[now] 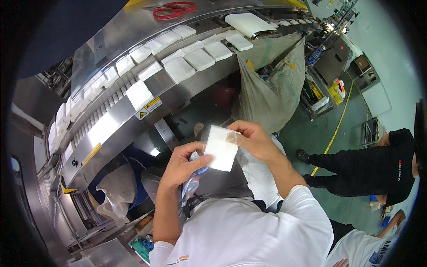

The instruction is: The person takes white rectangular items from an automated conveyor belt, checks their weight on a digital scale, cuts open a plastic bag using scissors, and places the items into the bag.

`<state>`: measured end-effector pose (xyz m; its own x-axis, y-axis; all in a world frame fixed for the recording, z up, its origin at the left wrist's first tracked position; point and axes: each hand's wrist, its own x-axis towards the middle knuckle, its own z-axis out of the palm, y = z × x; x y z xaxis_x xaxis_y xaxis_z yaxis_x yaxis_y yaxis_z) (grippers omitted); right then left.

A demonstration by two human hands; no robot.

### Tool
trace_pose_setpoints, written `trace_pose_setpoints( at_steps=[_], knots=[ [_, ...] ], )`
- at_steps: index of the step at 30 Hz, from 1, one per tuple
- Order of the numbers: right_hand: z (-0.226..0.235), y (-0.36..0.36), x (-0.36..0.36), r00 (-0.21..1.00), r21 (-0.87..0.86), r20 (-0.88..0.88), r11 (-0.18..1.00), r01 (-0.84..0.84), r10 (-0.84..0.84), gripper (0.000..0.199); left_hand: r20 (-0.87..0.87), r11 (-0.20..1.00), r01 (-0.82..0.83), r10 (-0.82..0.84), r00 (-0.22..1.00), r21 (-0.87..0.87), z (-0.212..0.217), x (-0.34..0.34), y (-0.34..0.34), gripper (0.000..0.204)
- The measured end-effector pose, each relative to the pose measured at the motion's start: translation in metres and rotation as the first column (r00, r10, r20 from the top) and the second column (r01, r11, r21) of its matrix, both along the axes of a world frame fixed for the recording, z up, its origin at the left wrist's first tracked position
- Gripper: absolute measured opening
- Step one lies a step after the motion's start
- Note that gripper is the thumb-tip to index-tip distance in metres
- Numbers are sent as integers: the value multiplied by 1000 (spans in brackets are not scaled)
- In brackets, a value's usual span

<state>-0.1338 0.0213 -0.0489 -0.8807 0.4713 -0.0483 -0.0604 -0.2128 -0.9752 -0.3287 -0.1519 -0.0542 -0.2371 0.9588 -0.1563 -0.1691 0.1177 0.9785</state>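
In front of my chest I hold a white folded tissue pack (222, 149) between both hands. My left hand (183, 163) is closed on its left side, with the thumb lying across the front. A crumpled blue and clear plastic wrapper (192, 181) hangs from that same hand. My right hand (257, 139) pinches the pack's upper right corner. At that corner a bit of brownish see-through film (232, 137) shows by the thumb; whether it belongs to the pack I cannot tell.
A curved metal conveyor (106, 127) carries several white packs (179, 69), some along its near edge. Red scissors (174, 9) lie beyond. A large grey sack (271, 98) hangs below the belt. To the right stands a person in black (356, 164); another in white (360, 247) is lower right.
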Motion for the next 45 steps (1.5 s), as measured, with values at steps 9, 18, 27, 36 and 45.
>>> trace_pose_setpoints(
  at_steps=[9,18,27,36,45],
  knots=[
    [36,-17,4,964,915,-158,336,225,-215,56,134,964,-255,263,956,-76,-6,11,-3,21],
    [4,-32,-13,982,978,-76,177,107,-175,55,240,970,-243,240,941,-18,1,17,-3,40],
    [4,-28,-8,967,204,23,948,243,-253,35,104,946,-321,317,943,30,-16,15,-35,46],
    [-2,-36,-15,979,-484,-108,869,102,-174,42,-37,921,-247,270,962,302,5,36,-16,56],
    [16,-43,-15,990,120,-116,988,99,-85,51,63,907,-395,390,919,148,9,35,-18,32]
  ],
)
